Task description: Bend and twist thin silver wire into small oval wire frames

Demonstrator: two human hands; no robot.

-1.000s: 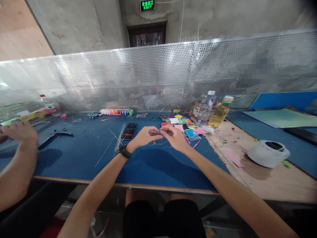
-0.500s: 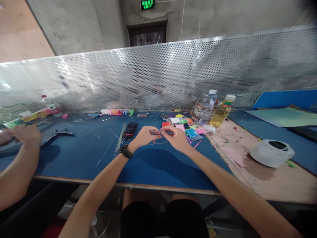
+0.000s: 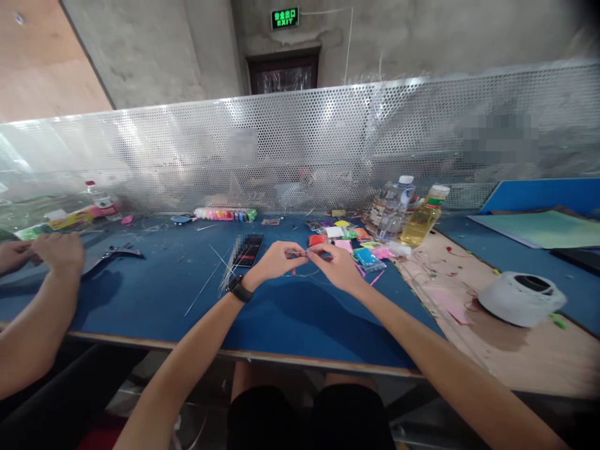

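My left hand [image 3: 279, 259] and my right hand [image 3: 335, 265] meet fingertip to fingertip above the blue table top [image 3: 300, 325]. Both are closed in a pinch on a thin wire, mostly hidden by the fingers. A fine strand [image 3: 312, 274] hangs in a loose curve beneath them. Just behind the right hand lie small colored packets, among them a red packet [image 3: 317, 240] and a blue packet [image 3: 369, 259]. Left of my left hand, a bundle of thin metal rods [image 3: 228, 275] rests partly on a black phone-like slab [image 3: 250, 249].
At the left, a co-worker's hands [image 3: 59, 250] are near a curved dark tool [image 3: 115, 252]. A clear bottle [image 3: 396, 209] and a yellow-liquid bottle [image 3: 422, 219] stand back right. A white rounded housing [image 3: 520, 299] sits on bare wood. A perforated metal screen [image 3: 300, 150] closes the back.
My hands stay pinched together in nearly the same place, with only small finger shifts. The view has tilted slightly. The co-worker's hands have moved a little to the right.
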